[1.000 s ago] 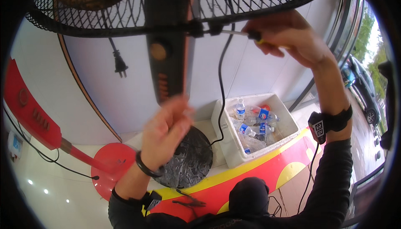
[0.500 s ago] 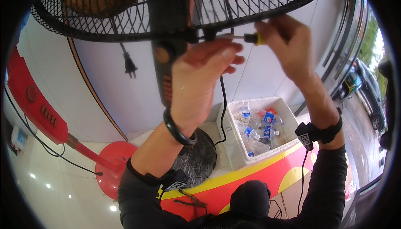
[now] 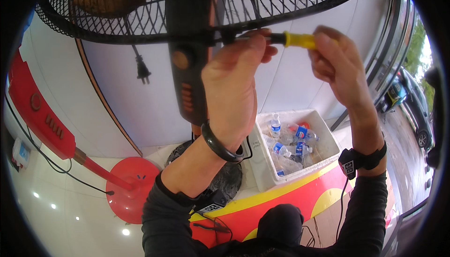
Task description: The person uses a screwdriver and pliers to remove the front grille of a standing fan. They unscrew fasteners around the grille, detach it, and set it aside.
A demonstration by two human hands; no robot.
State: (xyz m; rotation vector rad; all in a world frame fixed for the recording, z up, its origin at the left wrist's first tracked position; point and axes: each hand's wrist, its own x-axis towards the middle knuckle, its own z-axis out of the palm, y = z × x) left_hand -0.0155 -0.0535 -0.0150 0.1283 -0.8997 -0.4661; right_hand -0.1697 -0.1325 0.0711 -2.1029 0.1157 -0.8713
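A standing fan's black wire guard (image 3: 140,37) spans the top of the view, with its dark post and control panel (image 3: 187,83) below. Against the lower rim of the guard lies a screwdriver with a yellow and black handle (image 3: 300,40), roughly level. My right hand (image 3: 340,62) is closed on the end of that handle. Thumb and fingers of my left hand (image 3: 236,69) are pinched round the metal shaft near the rim. The screwdriver's tip and whatever it meets are hidden by the rim and my left fingers.
A white foam box (image 3: 262,158) with several plastic bottles (image 3: 302,132) stands on the floor ahead. To the left is a red fan stand (image 3: 42,102) on a round base (image 3: 133,205). A black plug (image 3: 143,71) dangles by its cord. Cables trail from my wrist straps.
My right hand has slid right and down along the screwdriver, baring more of the yellow handle. My left hand has shifted right, its looser fingers now drawn together round the shaft.
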